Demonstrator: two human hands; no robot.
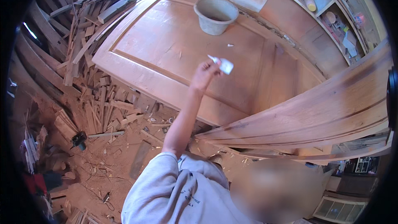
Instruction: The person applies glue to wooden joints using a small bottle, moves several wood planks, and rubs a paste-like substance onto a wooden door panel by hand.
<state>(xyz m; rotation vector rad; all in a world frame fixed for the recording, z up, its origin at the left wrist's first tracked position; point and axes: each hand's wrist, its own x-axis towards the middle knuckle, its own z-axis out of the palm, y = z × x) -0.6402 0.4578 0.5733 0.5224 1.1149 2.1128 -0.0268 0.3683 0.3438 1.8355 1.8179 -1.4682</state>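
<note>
My left hand [206,73] reaches out over a large reddish-brown wooden door panel [166,37] lying flat. Its fingers are closed in a pinch on a small white flat piece [226,66], with a thin pointed end sticking out on the other side of the fingers. What the white piece is made of, I cannot make out. A small white scrap [230,45] lies on the panel just beyond the hand. Farther off, a grey bucket [216,14] stands upright on the panel's far part. My right hand is out of view.
A long curved-looking wooden board [315,108] slants across the right side, near the door panel. Offcuts and sticks [103,99] are heaped on the left, and sawdust covers the floor [112,157]. A shelf [327,6] with bottles and small items is at the far right.
</note>
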